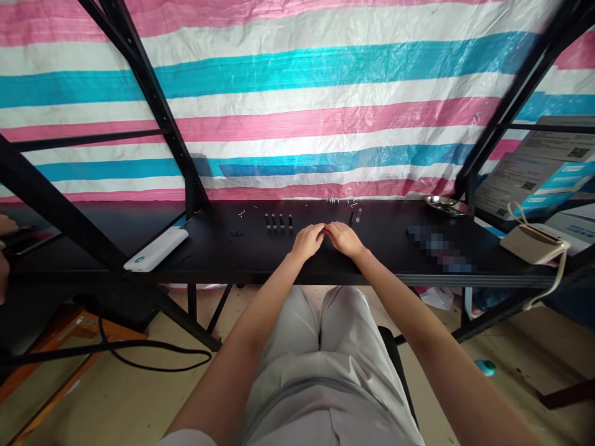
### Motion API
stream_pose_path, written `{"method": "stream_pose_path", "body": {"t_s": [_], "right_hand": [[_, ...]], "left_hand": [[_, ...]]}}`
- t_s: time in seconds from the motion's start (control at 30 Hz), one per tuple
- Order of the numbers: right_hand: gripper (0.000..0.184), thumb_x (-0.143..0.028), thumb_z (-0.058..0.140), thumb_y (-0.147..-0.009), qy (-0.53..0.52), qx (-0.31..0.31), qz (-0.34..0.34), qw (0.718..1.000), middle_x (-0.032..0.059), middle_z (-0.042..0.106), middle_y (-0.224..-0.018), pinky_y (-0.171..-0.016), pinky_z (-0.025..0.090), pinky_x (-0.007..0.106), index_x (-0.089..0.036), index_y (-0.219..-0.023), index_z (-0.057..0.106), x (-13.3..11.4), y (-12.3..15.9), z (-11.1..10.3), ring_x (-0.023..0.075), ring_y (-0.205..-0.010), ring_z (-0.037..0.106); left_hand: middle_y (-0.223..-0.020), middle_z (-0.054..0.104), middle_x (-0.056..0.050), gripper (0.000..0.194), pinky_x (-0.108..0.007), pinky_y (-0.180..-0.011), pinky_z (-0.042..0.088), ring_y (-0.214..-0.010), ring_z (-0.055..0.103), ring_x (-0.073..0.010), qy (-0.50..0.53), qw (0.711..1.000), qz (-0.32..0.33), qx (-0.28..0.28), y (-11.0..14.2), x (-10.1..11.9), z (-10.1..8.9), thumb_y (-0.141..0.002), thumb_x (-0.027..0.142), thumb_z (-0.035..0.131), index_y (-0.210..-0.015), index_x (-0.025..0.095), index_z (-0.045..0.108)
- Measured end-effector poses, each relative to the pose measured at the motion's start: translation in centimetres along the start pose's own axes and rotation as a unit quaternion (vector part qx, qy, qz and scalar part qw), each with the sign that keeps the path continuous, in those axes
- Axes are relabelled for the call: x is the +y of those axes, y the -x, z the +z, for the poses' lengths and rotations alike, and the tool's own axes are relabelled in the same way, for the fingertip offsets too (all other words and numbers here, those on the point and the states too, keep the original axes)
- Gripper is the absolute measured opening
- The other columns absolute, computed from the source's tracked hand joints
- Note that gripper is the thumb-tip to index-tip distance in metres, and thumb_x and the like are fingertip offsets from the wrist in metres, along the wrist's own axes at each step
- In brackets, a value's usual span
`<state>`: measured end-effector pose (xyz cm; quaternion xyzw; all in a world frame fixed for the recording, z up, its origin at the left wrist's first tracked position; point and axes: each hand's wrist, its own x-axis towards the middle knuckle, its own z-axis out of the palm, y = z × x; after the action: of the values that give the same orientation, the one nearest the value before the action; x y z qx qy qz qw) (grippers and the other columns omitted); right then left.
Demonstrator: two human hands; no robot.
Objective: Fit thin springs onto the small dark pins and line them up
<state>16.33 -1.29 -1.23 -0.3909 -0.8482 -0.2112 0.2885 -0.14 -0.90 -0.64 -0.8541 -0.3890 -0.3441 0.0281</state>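
Over the middle of the black table, my left hand and my right hand meet fingertip to fingertip. Both sets of fingers are pinched together; whatever is between them is too small or hidden to make out. Left of my hands, several small dark tubes with pale ends stand upright in a row. Beyond my right hand are a dark tube and a clear tube. Behind these lie several small white slivers near the table's back edge.
A white oblong device lies at the table's left. On the right are a shiny metal dish, a blurred patch and a cream pouch with a strap. Black metal posts rise at both sides. Another person's hand shows far left.
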Motion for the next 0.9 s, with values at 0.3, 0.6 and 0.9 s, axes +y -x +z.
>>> {"method": "stream_pose_path", "body": {"t_s": [0.3,0.6,0.9], "right_hand": [[0.027,-0.023,0.028,-0.095,-0.024,-0.013,-0.028,0.999,0.0083,0.06,-0.083,-0.071,0.04,0.03,-0.015,-0.092,0.054,-0.1,0.0,0.0,0.0183,-0.075,0.051],[0.03,-0.026,0.027,-0.096,-0.041,-0.022,-0.027,0.999,0.0087,0.061,-0.081,-0.07,0.042,0.031,-0.015,-0.098,0.056,0.1,0.1,0.1,0.0182,-0.074,0.053],[0.029,-0.025,0.029,-0.094,-0.068,0.038,0.024,0.997,0.0109,0.06,-0.091,-0.076,0.045,0.036,-0.015,-0.111,0.05,-0.3,0.0,-0.2,0.0208,-0.081,0.054]], "left_hand": [[-0.089,0.068,-0.001,0.022,-0.023,-0.068,0.046,-0.081,0.064,-0.0162,0.043,0.998,-0.038,-0.011,0.1,0.1,-0.4,-0.081,0.014,0.052,-0.099,0.023,0.061],[-0.087,0.069,0.001,0.014,-0.022,-0.065,0.045,-0.071,0.064,-0.0132,0.107,0.989,-0.102,-0.001,-0.2,-0.4,0.1,-0.078,0.02,0.057,-0.091,0.024,0.062],[-0.081,0.066,0.001,0.013,-0.021,-0.064,0.046,-0.064,0.061,-0.0099,0.179,0.972,-0.147,0.032,-0.3,-1.1,0.7,-0.074,0.021,0.06,-0.086,0.021,0.059]]}}
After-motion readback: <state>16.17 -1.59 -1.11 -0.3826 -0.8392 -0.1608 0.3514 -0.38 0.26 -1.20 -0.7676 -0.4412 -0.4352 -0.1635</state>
